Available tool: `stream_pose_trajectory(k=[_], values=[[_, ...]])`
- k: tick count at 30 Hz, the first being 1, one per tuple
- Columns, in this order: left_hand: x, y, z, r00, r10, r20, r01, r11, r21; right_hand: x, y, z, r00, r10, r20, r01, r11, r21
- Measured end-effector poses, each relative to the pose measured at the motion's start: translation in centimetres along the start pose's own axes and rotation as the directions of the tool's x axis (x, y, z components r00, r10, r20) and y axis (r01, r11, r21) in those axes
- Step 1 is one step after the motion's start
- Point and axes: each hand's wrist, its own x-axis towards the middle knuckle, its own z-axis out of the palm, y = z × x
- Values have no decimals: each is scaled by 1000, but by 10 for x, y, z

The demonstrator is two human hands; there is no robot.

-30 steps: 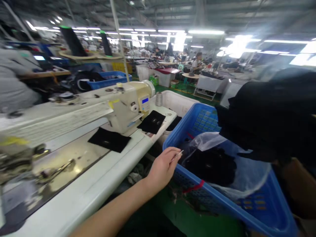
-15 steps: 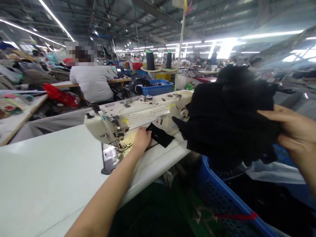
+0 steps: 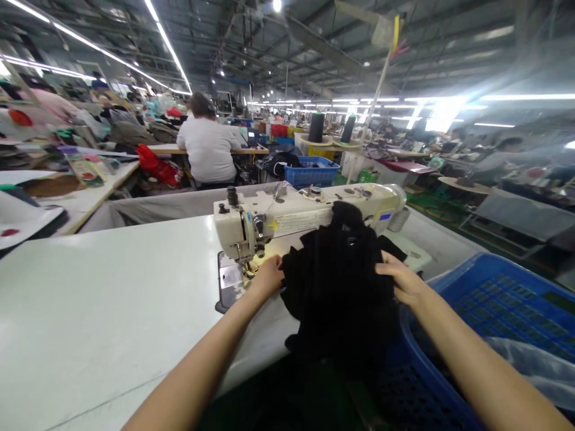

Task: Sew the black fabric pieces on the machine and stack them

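Note:
A bulky bundle of black fabric pieces [image 3: 339, 281] hangs between my two hands, over the front edge of the sewing table. My right hand [image 3: 398, 275] grips its right side, thumb toward me. At the left side of the bundle, my left hand [image 3: 269, 275] has its fingers closed on the fabric's edge. Right behind stands a cream sewing machine [image 3: 296, 209], its needle area just left of my left hand and part of its bed hidden by the fabric. A small black fabric piece [image 3: 393, 246] shows beyond my right hand.
The white tabletop [image 3: 112, 293] stretches to the left. A blue plastic basket [image 3: 503, 287] with clear plastic in it stands at the right. Farther back are a seated person in a white shirt [image 3: 209, 146], black thread cones [image 3: 316, 127] and another blue basket [image 3: 312, 173].
The black bundle has come left and down from above the basket to in front of the machine. My left hand now holds its left side. The camera view has turned right.

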Motion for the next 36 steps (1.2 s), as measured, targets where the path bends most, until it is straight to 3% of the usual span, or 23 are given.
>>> stream_pose_trajectory(k=[4,8,13,17,20,21,23,25,28,30,34,36], values=[[-37,-24,-21,998,-56,6,56,998,3,29,33,9,991,128,51,-116,975,-187],[-66,-36,-25,996,-79,-41,76,996,-51,49,31,24,996,88,31,-68,908,-414],[-74,-38,-27,979,-171,-108,156,979,-134,75,12,66,988,-144,-58,57,686,-725],[-69,-34,-27,968,-224,-115,200,961,-190,76,-1,98,920,-379,-103,102,483,-870],[-66,-33,-26,966,-215,-144,187,965,-184,51,-6,113,857,-511,-68,157,384,-910],[-66,-33,-26,966,-207,-155,178,967,-184,39,-4,117,817,-576,-33,209,349,-913],[-65,-34,-23,969,-181,-166,147,969,-198,14,5,127,679,-723,130,406,222,-886],[-65,-33,-20,975,-144,-168,102,966,-236,-3,21,136,594,-695,405,611,62,-789],[-72,-31,-18,968,-138,-208,78,959,-272,-7,39,140,602,-503,620,673,-98,-733],[-83,-30,-22,954,-157,-256,80,955,-286,2,41,133,612,-456,646,659,-157,-735],[-116,-30,-45,912,-190,-364,39,923,-384,25,32,115,578,-476,663,647,-227,-728],[-131,-27,-61,911,-242,-335,60,880,-471,33,35,113,565,-463,683,665,-234,-709]])
